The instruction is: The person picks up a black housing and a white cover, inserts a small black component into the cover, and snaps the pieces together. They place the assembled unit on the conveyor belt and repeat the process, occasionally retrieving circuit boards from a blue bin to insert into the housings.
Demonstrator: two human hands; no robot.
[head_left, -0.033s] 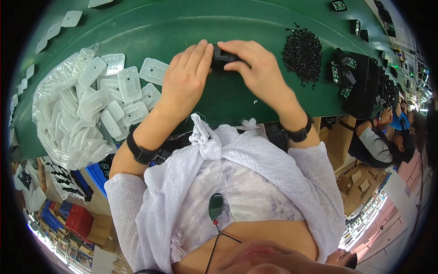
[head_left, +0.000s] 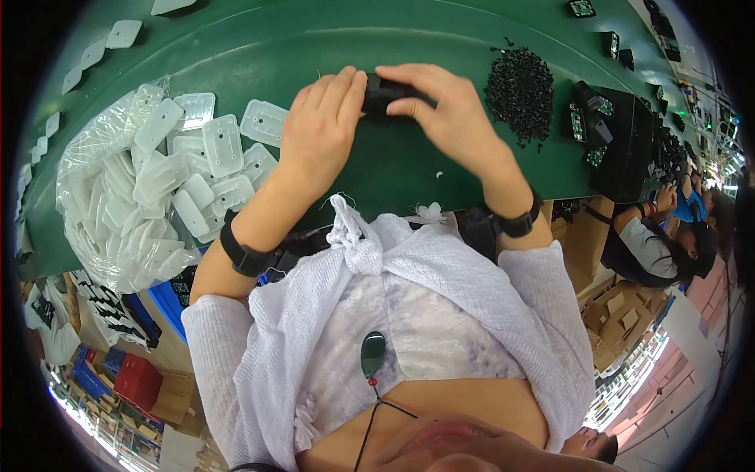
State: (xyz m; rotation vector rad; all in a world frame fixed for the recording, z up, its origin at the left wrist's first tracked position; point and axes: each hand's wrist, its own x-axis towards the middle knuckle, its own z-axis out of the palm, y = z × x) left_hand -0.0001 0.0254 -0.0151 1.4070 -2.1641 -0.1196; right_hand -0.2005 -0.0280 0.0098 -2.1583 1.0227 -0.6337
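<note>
Between my two hands, above the green bench, is a small black plastic housing. My left hand presses against its left end, fingers straight and close together, covering that side. Thumb and fingers of my right hand pinch the housing from its right side. What lies under my left fingers is hidden. To the left, several translucent white plastic plates lie loose next to a clear plastic bag full of the same plates. A heap of tiny black parts sits to the right of my right hand.
At the right, black housings with green circuit boards stand by a black box. White plates form a line at the far left. A co-worker sits beyond the right end of the green bench.
My right hand's fingers have shifted slightly along the black housing, with the thumb now lying straighter over it. The housing has turned a little. My left hand stays almost in place.
</note>
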